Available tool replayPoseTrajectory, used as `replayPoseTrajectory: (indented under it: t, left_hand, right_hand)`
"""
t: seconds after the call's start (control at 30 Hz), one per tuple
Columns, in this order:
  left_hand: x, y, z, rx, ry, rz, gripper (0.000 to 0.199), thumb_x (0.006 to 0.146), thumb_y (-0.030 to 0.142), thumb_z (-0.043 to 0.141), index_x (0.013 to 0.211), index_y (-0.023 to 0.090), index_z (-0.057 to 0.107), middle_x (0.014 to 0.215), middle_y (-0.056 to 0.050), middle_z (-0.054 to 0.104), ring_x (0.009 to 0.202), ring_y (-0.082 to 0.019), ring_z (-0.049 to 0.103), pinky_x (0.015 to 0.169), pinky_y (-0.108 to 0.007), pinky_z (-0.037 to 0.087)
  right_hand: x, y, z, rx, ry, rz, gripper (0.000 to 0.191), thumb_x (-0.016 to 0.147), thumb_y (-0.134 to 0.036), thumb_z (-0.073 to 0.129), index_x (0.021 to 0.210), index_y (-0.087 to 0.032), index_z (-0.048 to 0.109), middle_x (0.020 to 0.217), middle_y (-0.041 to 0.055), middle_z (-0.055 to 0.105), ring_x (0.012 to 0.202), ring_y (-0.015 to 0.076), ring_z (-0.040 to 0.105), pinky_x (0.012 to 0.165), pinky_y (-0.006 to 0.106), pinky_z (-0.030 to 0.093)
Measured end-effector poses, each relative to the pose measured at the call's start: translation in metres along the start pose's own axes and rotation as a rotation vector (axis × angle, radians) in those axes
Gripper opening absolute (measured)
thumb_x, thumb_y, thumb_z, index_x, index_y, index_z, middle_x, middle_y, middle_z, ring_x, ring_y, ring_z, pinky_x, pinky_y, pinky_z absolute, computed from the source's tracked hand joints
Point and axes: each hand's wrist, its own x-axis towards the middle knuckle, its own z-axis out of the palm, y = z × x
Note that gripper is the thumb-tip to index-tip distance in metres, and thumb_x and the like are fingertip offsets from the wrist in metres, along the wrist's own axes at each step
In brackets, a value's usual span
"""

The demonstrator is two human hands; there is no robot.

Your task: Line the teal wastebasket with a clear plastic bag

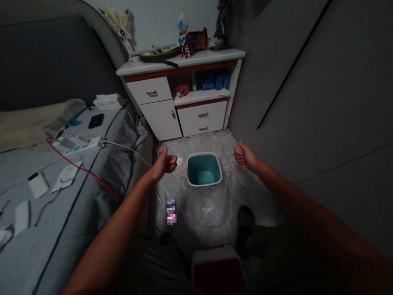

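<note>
My left hand (165, 164) is a fist with the thumb pointing up, held above the floor to the left of a small bin (204, 184). My right hand (245, 157) mirrors it on the other side, fingers curled and thumb raised. I see nothing in either fist, and neither one touches the bin. The bin stands upright, teal inside with a pale rim, and its inside shows no contents. Shiny, see-through patches on the floor in front of it look like clear plastic film (208, 209), though I cannot make out its edges.
A bed (101, 196) with a power strip (87, 145), cables and devices lies left. A white cabinet (156, 119) stands behind, a grey wardrobe (322, 102) right. A lit phone (171, 211) and a red-topped stool (217, 272) are near my feet.
</note>
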Motion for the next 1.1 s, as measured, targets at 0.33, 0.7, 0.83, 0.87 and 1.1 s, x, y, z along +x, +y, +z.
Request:
replayPoseTrajectory:
  t: [0.33, 0.7, 0.83, 0.87, 1.1]
  left_hand:
    - [0.028, 0.089, -0.026, -0.285, -0.315, 0.081, 0.097, 0.054, 0.113, -0.001, 0.062, 0.026, 0.040, 0.051, 0.001, 0.032, 0.044, -0.013, 0.031, 0.042, -0.031, 0.033]
    - [0.123, 0.044, -0.014, -0.410, -0.135, 0.002, 0.081, 0.071, 0.108, 0.025, 0.062, 0.028, 0.030, 0.049, 0.007, 0.020, 0.040, -0.010, 0.017, 0.042, -0.027, 0.015]
    - [0.098, 0.072, -0.013, -0.374, 0.113, 0.163, 0.062, 0.085, 0.080, 0.057, 0.065, 0.025, 0.037, 0.052, 0.008, 0.028, 0.042, -0.009, 0.023, 0.043, -0.022, 0.017]
    - [0.089, 0.073, -0.011, -0.361, 0.183, 0.218, 0.053, 0.085, 0.066, 0.064, 0.067, 0.024, 0.039, 0.054, 0.008, 0.031, 0.043, -0.008, 0.025, 0.044, -0.021, 0.018]
    - [0.019, -0.016, 0.032, -0.054, 0.345, 0.148, 0.014, 0.079, 0.034, 0.059, 0.080, 0.021, 0.058, 0.064, 0.004, 0.049, 0.056, -0.012, 0.045, 0.053, -0.023, 0.034]
  right_hand:
    - [0.020, -0.136, -0.025, 0.244, -0.156, -0.231, 0.081, 0.080, -0.103, 0.000, 0.066, -0.027, 0.023, 0.051, -0.0063, 0.017, 0.043, 0.0103, 0.015, 0.040, 0.024, 0.018]
    - [0.106, -0.055, -0.008, 0.193, 0.073, 0.054, 0.073, 0.087, -0.098, 0.009, 0.069, -0.028, 0.020, 0.049, -0.0089, 0.014, 0.042, 0.0097, 0.007, 0.041, 0.025, 0.008]
    - [0.090, -0.067, -0.013, 0.087, 0.108, -0.101, 0.064, 0.095, -0.084, 0.034, 0.067, -0.027, 0.028, 0.051, -0.0079, 0.021, 0.044, 0.0100, 0.015, 0.044, 0.025, 0.015]
    - [0.083, -0.064, -0.012, 0.025, 0.128, -0.156, 0.061, 0.095, -0.079, 0.043, 0.067, -0.026, 0.032, 0.052, -0.0073, 0.025, 0.045, 0.0100, 0.020, 0.046, 0.025, 0.018]
    - [0.025, 0.034, 0.040, -0.543, -0.066, -0.265, 0.038, 0.095, -0.046, 0.056, 0.066, -0.020, 0.053, 0.064, -0.0018, 0.052, 0.065, 0.0140, 0.051, 0.062, 0.026, 0.035]
